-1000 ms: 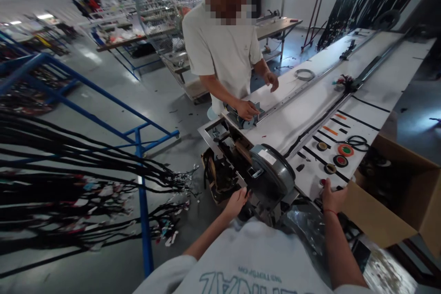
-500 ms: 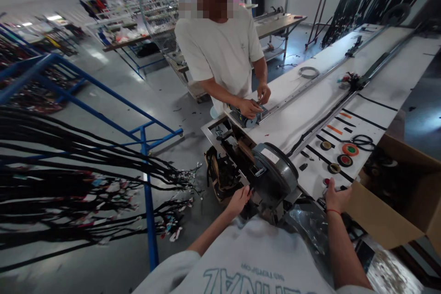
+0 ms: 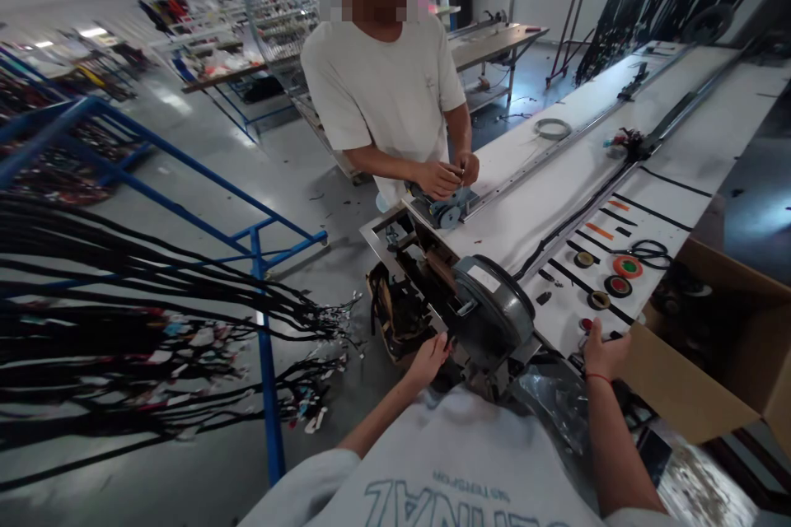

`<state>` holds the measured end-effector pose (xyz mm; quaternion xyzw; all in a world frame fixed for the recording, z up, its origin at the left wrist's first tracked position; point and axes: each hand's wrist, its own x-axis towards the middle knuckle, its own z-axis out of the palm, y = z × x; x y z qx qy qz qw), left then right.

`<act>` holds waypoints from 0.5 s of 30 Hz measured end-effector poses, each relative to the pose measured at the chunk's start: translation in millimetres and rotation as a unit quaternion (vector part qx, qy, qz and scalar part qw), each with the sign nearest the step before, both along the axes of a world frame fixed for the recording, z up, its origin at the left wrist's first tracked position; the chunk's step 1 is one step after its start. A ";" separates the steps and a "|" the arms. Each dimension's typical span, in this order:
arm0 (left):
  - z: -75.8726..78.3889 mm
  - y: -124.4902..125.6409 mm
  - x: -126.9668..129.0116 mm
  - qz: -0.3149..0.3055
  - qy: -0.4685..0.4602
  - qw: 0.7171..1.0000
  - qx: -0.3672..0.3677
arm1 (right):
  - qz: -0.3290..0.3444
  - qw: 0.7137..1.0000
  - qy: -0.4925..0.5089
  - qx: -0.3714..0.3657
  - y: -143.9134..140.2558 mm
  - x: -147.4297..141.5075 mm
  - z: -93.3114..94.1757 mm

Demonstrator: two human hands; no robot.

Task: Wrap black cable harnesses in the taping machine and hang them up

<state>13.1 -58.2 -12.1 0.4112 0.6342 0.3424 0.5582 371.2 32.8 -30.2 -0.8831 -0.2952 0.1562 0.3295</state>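
My left hand (image 3: 431, 357) is at the near left side of a dark round machine drum (image 3: 498, 296), its fingers curled against a dark part I cannot make out. My right hand (image 3: 606, 354) is closed at the near corner of the long white table (image 3: 559, 338), thumb up beside a red button (image 3: 586, 324). What its fingers grip is hidden. Black cord (image 3: 537, 251) runs from the drum along a metal rail. Right of the cord lie tape rolls (image 3: 619, 286), black and orange strips (image 3: 599, 231) and black-handled scissors (image 3: 648, 254).
Across the table a co-worker (image 3: 389, 90) has both hands on a small grey device (image 3: 448, 214). An open cardboard box (image 3: 685, 383) stands at right. On the left, a blue metal rack (image 3: 263, 329) carries bundles of black cords (image 3: 185, 263). A dark-filled bin (image 3: 395, 317) sits below the machine.
The co-worker's upper body and hands have shifted slightly left, and the hands have come closer together above the grey device. My own hands stay in place.
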 end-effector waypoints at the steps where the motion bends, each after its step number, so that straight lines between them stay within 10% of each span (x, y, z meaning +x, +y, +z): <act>1: 0.1 0.0 0.2 -0.001 0.001 1.000 0.005 | 0.002 1.000 -0.002 0.002 0.1 -0.3 0.7; 15: 6.0 2.3 0.9 -0.003 0.019 1.000 0.013 | 0.004 1.000 0.014 0.015 -1.2 -1.3 2.7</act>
